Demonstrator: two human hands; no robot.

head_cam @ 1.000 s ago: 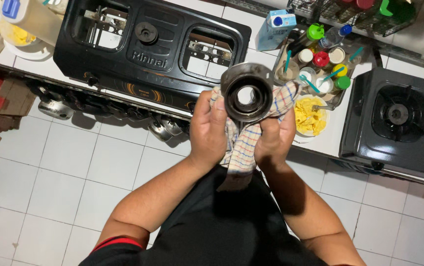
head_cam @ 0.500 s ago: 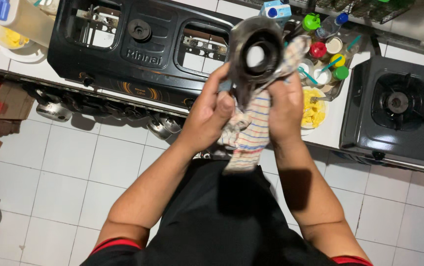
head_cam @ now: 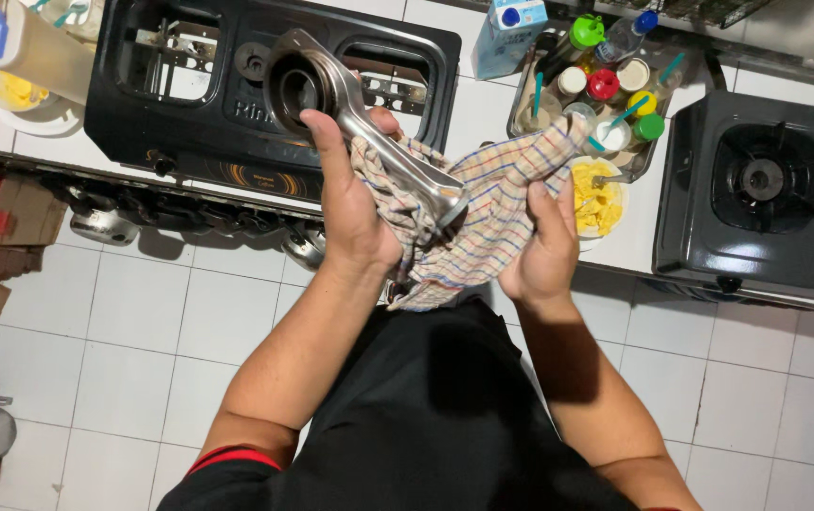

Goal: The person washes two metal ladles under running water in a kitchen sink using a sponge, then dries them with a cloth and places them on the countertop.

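Your left hand [head_cam: 350, 203] grips the burner part [head_cam: 350, 114], a grey metal ring with a long tube, by the tube, holding it up over the black stove [head_cam: 189, 104], ring end tilted up and away from you; your right hand [head_cam: 544, 251] is clenched on the checked cloth [head_cam: 492, 213], which wraps the lower end of the tube; the ring and upper tube lie bare and look dull but free of heavy grime, so I judge the wiping well along, with the covered end left to finish; the stove's two wells stand open, no burner seated, so refitting is not yet done; jars [head_cam: 606, 85] crowd the tabletop [head_cam: 464, 109] beside it.
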